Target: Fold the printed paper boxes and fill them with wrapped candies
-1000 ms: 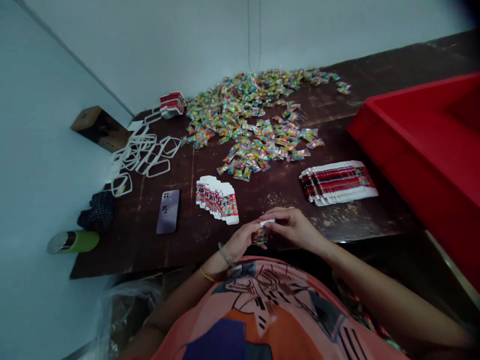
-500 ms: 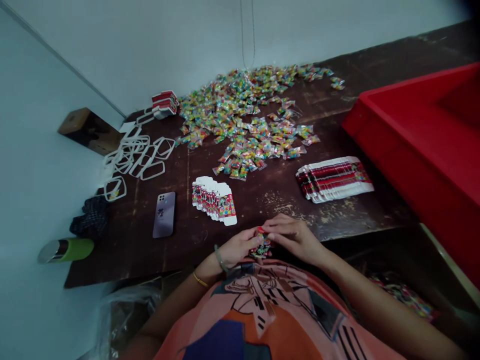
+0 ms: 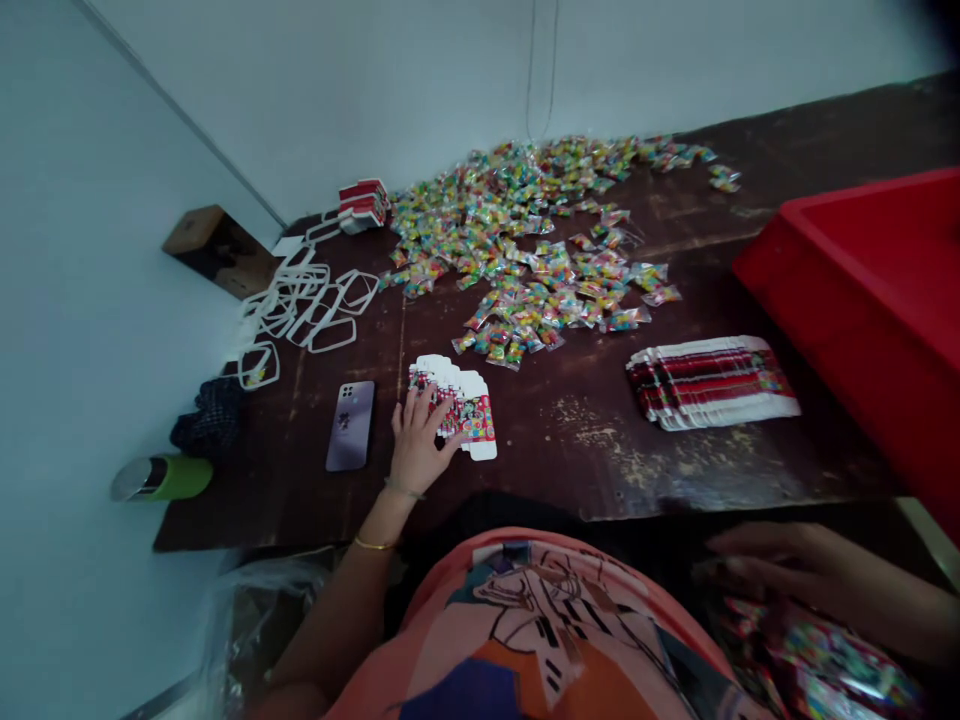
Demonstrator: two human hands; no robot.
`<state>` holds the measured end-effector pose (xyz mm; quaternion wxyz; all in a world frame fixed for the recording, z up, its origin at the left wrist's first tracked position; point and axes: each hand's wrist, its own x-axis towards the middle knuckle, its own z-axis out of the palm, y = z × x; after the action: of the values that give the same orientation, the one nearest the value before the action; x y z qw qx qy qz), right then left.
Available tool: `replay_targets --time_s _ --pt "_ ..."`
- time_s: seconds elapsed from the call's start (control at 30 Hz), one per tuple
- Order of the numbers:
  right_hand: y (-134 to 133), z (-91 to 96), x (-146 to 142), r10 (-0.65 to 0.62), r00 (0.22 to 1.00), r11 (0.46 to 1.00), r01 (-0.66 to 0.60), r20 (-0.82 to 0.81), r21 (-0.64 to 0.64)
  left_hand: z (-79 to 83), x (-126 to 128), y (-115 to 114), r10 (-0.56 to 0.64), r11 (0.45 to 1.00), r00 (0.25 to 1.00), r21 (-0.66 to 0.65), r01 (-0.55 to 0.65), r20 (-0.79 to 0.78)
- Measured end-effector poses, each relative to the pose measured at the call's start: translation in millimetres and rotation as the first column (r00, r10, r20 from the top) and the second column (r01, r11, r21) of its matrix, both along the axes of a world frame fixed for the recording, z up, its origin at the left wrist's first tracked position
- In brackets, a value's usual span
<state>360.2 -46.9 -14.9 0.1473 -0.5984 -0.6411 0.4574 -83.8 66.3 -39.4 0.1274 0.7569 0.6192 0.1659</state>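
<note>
My left hand (image 3: 421,440) lies over a fanned stack of small flat printed boxes (image 3: 474,415), red and white with colourful pictures. Its fingers are spread, and the fingertips rest on the stack's near left side. Low on the right, off the table's front edge, my right hand (image 3: 795,565) hovers over a heap of shiny colourful packs (image 3: 840,660). Motion blur and shadow smear its fingers, so whether it holds anything cannot be made out. A purple phone (image 3: 350,425) lies left of my left hand.
Many small clear candy bags (image 3: 517,260) are spread at the back of the dark table (image 3: 540,480). A second row of flat boxes (image 3: 712,382) lies right, beside a red tray (image 3: 847,290). White bands (image 3: 300,300), a brown box (image 3: 221,250) and a green bottle (image 3: 172,477) are left.
My hands were together at the table edge around a small printed box. The left has moved onto the fanned stack; the right has swung down to the right. The view shifted slightly.
</note>
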Motion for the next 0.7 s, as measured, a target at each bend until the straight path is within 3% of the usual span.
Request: replay_targets --time_s 0.07,0.13,0.23,0.3,0.37,0.47,0.5,0.53,0.57,0.63,0.67,0.7 --pt "16.2 -3.2 -42.2 0.172 0.985 0.985 -0.171 -0.023 0.014 -13.3 -3.6 -0.1 -0.016 1.000 0.990 -0.024 0.013 -0.137" --pt "44.6 -9.8 -102.4 0.276 0.961 0.941 -0.264 -0.026 0.210 -24.7 8.5 -4.6 -0.027 0.999 0.981 -0.034 0.020 -0.194" --pt "89.8 -30.4 -174.0 0.357 0.929 0.812 -0.358 0.095 0.461 -32.4 32.5 -11.2 -0.032 0.999 0.977 -0.034 0.025 -0.210" --pt "108.7 -45.8 -190.6 0.373 0.916 0.747 -0.391 0.147 0.537 -30.5 40.4 -13.5 -0.036 0.999 0.982 -0.047 0.027 -0.183" --pt "114.1 -54.8 -185.6 0.386 0.914 0.720 -0.382 0.125 0.579 -23.5 41.4 -16.4 -0.021 0.998 0.995 -0.056 0.016 -0.093" --pt "100.0 -48.4 -163.3 0.251 0.968 0.734 -0.196 0.007 0.651 -6.3 41.8 -26.6 0.078 0.993 0.959 -0.110 -0.049 0.273" --pt "91.0 -42.2 -157.7 0.181 0.983 0.731 -0.115 -0.028 0.673 0.2 44.0 -31.1 0.134 0.978 0.881 -0.203 -0.044 0.454" --pt "80.7 -35.1 -154.4 0.141 0.988 0.712 -0.060 -0.058 0.699 6.4 47.4 -35.3 0.208 0.941 0.752 -0.338 0.021 0.625" --pt "70.1 -28.2 -153.5 0.159 0.984 0.685 -0.056 -0.074 0.726 12.0 52.0 -38.9 0.310 0.862 0.587 -0.482 0.158 0.747" --pt "51.1 -17.0 -157.6 0.332 0.942 0.618 -0.174 -0.054 0.767 20.1 62.9 -43.1 0.548 0.621 0.293 -0.616 0.485 0.783" --pt "44.5 -13.3 -161.1 0.437 0.899 0.582 -0.255 -0.033 0.772 22.2 68.4 -44.0 0.637 0.526 0.212 -0.618 0.584 0.741" --pt "40.5 -10.7 -164.4 0.506 0.862 0.562 -0.312 -0.020 0.766 23.1 73.8 -44.5 0.690 0.478 0.168 -0.617 0.625 0.704"
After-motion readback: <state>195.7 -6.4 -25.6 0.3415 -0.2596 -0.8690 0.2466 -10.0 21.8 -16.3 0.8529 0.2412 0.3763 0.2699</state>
